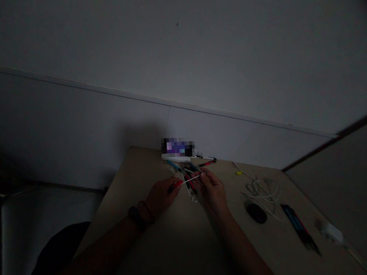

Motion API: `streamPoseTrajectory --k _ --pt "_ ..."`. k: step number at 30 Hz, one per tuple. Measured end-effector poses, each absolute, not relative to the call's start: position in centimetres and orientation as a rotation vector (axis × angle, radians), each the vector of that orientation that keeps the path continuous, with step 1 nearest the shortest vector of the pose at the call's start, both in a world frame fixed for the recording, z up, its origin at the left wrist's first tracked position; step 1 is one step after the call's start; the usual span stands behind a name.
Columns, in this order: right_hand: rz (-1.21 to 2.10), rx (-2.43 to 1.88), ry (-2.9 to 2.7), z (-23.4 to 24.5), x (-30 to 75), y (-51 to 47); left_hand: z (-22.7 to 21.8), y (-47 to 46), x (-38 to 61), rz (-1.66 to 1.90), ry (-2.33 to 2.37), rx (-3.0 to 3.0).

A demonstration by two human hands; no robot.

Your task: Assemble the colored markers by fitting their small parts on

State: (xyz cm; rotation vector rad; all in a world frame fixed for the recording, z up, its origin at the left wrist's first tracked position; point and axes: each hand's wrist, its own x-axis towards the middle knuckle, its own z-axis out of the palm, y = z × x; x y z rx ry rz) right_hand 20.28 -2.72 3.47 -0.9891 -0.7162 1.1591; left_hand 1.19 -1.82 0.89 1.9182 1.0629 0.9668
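My left hand is closed around a red-and-black pen piece, with a dark band on that wrist. A thin white rod, which looks like a pen refill, runs from the pen piece to my right hand. The fingers of my right hand pinch its far end. Beneath and behind both hands lie several loose pens and pen parts in blue, red, black and white, among them a blue one and a red-and-black one. Dim light and my fingers hide some of the pile.
A phone with a blurred-out screen rests on a white base by the wall. To the right on the table are a coiled white cable, a black mouse, a dark bundle of pens and a white plug.
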Motion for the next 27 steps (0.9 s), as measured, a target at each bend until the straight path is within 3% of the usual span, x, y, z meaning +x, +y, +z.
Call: streamPoseTrajectory --k 9,18,27 --pt "1.21 -1.09 -0.889 2.3 19.5 -2.9 1.0 -2.0 1.3 0.979 1.064 1.954" --pt "1.08 -0.984 -0.659 3.8 20.2 -2.6 0.6 -1.7 1.3 1.022 1.054 1.929" --pt "1.197 -1.023 -0.784 2.0 19.6 -2.7 1.2 -2.0 1.4 1.049 1.028 1.954"
